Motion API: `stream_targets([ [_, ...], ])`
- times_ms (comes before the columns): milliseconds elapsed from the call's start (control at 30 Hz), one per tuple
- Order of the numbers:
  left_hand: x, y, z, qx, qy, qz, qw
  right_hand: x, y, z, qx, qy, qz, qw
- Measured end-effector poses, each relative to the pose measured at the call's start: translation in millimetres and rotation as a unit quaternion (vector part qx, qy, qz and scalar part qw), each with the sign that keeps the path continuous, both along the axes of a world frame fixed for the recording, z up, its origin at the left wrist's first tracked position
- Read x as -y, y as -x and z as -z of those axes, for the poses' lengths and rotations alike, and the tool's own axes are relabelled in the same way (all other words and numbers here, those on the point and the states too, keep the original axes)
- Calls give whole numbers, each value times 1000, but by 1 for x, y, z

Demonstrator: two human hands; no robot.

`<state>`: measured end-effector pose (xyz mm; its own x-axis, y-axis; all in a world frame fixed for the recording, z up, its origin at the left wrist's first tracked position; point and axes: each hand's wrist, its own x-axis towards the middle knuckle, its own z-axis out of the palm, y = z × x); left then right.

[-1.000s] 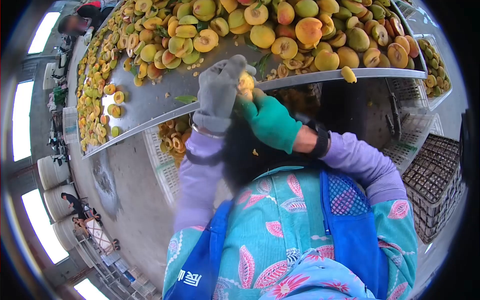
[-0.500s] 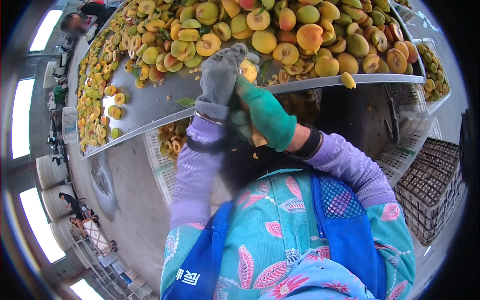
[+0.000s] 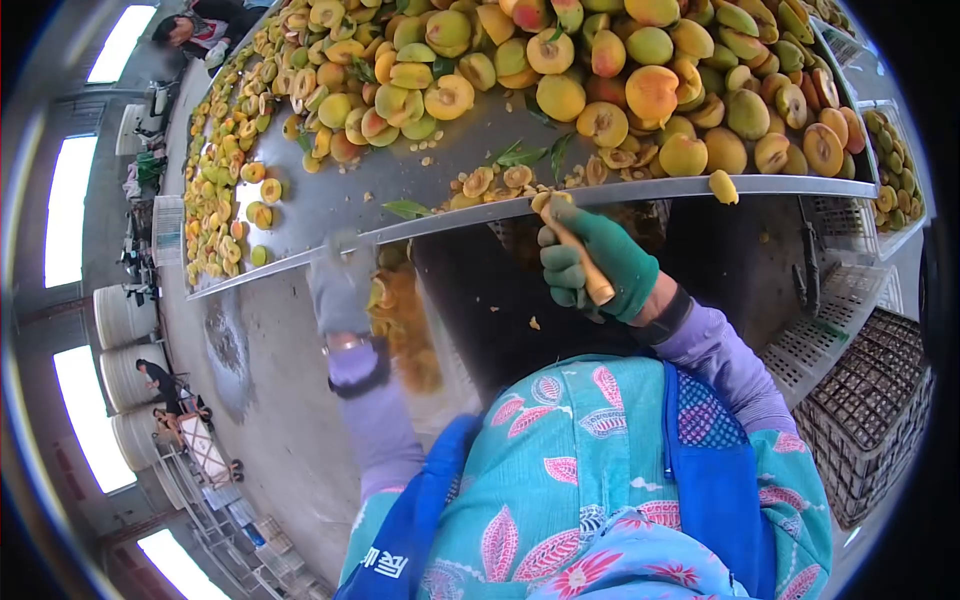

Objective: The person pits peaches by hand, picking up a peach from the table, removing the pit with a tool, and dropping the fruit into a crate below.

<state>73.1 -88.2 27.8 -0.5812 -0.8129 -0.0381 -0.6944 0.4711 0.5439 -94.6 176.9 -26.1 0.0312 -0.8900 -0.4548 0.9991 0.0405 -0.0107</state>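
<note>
Wrapped around a wooden-handled tool (image 3: 580, 254), the green-gloved right hand (image 3: 603, 262) sits right of centre in the frame, the tool's tip at the front edge of the metal table (image 3: 340, 208). Left of centre, the grey-gloved left hand (image 3: 341, 287) is blurred beside yellow fruit pieces (image 3: 408, 335) below that edge; whether it grips anything I cannot tell. Whole and halved fruit (image 3: 560, 98) lies heaped across the top, with a green leaf (image 3: 407, 209) below the heap.
</note>
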Motion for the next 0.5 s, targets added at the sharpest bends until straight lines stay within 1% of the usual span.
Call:
stream_targets([
  [33, 5, 25, -11, 23, 44, 10, 999, 0, -3, -5, -12, 3, 8, 1000],
  [100, 1, 99, -18, -37, 54, 90, 994, 2, -7, -15, -68, 9, 23, 997],
  [133, 3, 133, -3, -43, 177, 153, 971, 0, -7, -19, -100, 12, 34, 994],
  [167, 5, 163, 12, -54, 299, 213, 929, -1, -6, -17, -128, 2, 51, 991],
  [200, 5, 185, 23, 34, 322, 233, 917, -4, -5, -22, -162, -37, 51, 985],
  [267, 0, 215, 33, 211, 363, 260, 870, -5, -3, -34, -227, -114, 45, 966],
  [300, 1, 215, 38, 185, 343, 274, 879, 1, -6, -33, -292, -102, 110, 945],
  [333, -1, 208, 39, 164, 324, 289, 886, 8, -6, -30, -405, -124, 125, 897],
  [367, -3, 197, 40, 146, 303, 300, 893, 17, -1, -25, -512, -142, 136, 836],
  [400, -6, 187, 39, 134, 240, 287, 918, 28, 2, -14, -597, -144, 145, 776],
  [433, -12, 178, 34, 119, 176, 270, 939, 40, 6, -3, -674, -154, 157, 705],
  [467, -17, 170, 27, 101, 114, 252, 956, 44, 8, -5, -710, -163, 127, 673],
  [500, -26, 156, 17, 20, -16, 241, 970, 46, 9, -10, -744, -172, 96, 638],
])
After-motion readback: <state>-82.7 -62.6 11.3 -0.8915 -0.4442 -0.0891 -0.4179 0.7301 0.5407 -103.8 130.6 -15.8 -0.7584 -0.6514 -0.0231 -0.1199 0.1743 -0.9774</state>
